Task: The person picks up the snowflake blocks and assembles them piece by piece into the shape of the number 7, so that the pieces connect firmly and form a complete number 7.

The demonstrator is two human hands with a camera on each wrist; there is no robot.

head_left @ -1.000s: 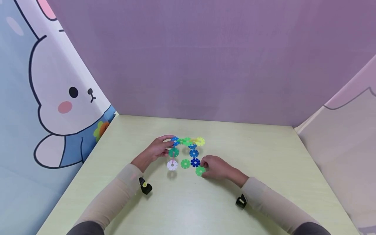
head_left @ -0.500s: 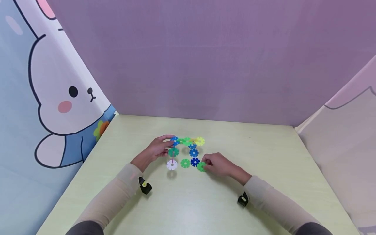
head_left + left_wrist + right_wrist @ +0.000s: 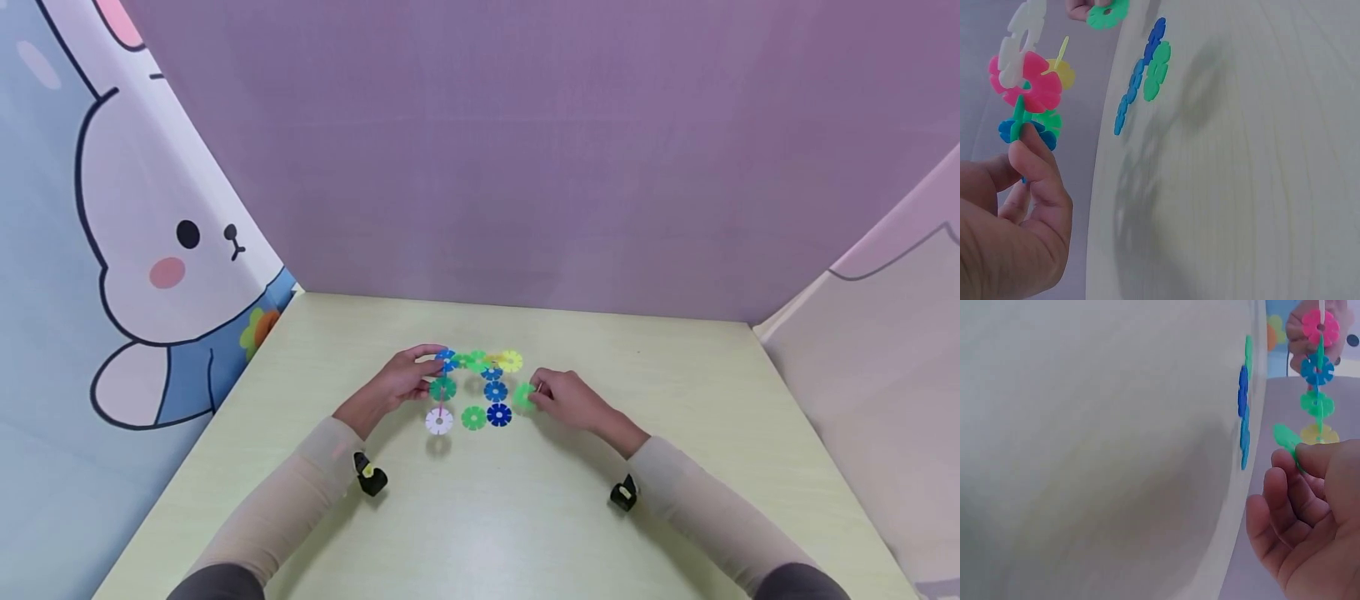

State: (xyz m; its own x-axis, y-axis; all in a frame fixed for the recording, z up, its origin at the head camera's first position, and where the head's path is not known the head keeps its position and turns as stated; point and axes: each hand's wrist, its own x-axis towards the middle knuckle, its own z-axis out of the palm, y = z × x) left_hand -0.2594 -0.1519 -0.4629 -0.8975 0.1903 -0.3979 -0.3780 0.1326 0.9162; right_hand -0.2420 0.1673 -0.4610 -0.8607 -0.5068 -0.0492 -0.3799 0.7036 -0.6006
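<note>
My left hand [image 3: 405, 375] pinches a linked chain of slotted plastic flower discs by a blue disc [image 3: 1045, 136], holding it above the table. The chain includes a white disc [image 3: 439, 422], a pink disc [image 3: 1035, 84], green discs [image 3: 477, 361] and a yellow disc [image 3: 512, 361] at its far end. Between thumb and fingertips of my right hand [image 3: 573, 400] is a single green disc [image 3: 523, 397], raised off the table and apart from the chain. In the right wrist view this disc [image 3: 1285, 437] appears tilted, just below the chain's yellow end.
Loose discs lie on the pale tabletop [image 3: 480, 517] between the hands: a green one [image 3: 473, 418], a dark blue one [image 3: 498, 415] and two blue ones [image 3: 495, 392]. A purple panel [image 3: 525, 167] rises behind the table, and a rabbit-print cloth [image 3: 142, 250] hangs at the left.
The right hand has moved back and slightly right with its green disc, from in front of the dark blue disc to beside the blue ones. The left hand and chain stay in place.
</note>
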